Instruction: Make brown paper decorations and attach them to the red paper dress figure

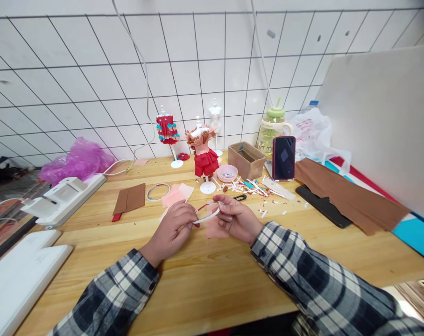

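My left hand (pixel 172 228) and my right hand (pixel 235 217) meet low over the wooden table (pixel 212 275). Both pinch a thin white ring of tape (pixel 208 215) that has a red edge. A small pink paper piece (pixel 215 227) hangs under my right fingers. Just behind my hands stands a little mannequin in a red paper dress (pixel 205 158) on a white round foot. Another mannequin with a red and teal dress (pixel 167 130) stands to its left, and a bare white one (pixel 215 116) is at the tiled wall.
Pink paper sheets (pixel 177 193), a tape ring (pixel 158 192) and brown paper (pixel 130 198) lie left of centre. A pink bowl (pixel 227 173), a cardboard box (pixel 247 159), an upright phone (pixel 284 157), a green cup (pixel 273 128) and paper scraps (pixel 254 187) sit right. Brown paper sheet (pixel 352 198) and white devices (pixel 63 198) flank the table.
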Tool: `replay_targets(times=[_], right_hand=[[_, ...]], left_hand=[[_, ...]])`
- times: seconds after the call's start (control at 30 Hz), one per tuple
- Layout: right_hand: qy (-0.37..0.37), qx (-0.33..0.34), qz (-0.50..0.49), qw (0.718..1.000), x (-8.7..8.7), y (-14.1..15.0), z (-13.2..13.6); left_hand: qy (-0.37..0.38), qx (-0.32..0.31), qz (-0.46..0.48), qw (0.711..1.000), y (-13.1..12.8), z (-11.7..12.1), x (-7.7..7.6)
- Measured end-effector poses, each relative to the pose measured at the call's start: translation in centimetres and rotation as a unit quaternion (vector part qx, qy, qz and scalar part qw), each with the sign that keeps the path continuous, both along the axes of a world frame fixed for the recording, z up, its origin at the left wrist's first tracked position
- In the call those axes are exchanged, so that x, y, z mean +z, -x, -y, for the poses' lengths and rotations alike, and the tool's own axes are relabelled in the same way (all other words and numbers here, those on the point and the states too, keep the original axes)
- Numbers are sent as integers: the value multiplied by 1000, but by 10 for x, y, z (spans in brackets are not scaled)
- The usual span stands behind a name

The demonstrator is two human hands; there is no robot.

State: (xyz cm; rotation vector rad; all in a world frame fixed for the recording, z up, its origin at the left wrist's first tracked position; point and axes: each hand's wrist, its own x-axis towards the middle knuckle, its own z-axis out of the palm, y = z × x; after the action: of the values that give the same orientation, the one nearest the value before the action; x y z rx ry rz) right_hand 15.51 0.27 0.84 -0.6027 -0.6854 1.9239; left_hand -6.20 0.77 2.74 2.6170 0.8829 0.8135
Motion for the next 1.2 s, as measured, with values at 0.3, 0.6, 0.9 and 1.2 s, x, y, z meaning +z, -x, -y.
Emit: replay_targets(times=[0.3, 0.6, 0.9, 1.2], right_hand=[[-87, -137, 285, 945, -4, -2, -5], [-378, -179, 511, 751, 0, 13, 15], [-387, -191, 535, 726, -6, 12, 9], [-369, -128, 503, 771, -9, 12, 6]], left_hand=[[5, 17, 9, 1000, 0, -3, -13], [-45, 65, -61, 995, -4, 6, -17], [-92, 51, -130, 986, -7, 9, -17], [-94, 47, -148, 983, -7, 8, -18]])
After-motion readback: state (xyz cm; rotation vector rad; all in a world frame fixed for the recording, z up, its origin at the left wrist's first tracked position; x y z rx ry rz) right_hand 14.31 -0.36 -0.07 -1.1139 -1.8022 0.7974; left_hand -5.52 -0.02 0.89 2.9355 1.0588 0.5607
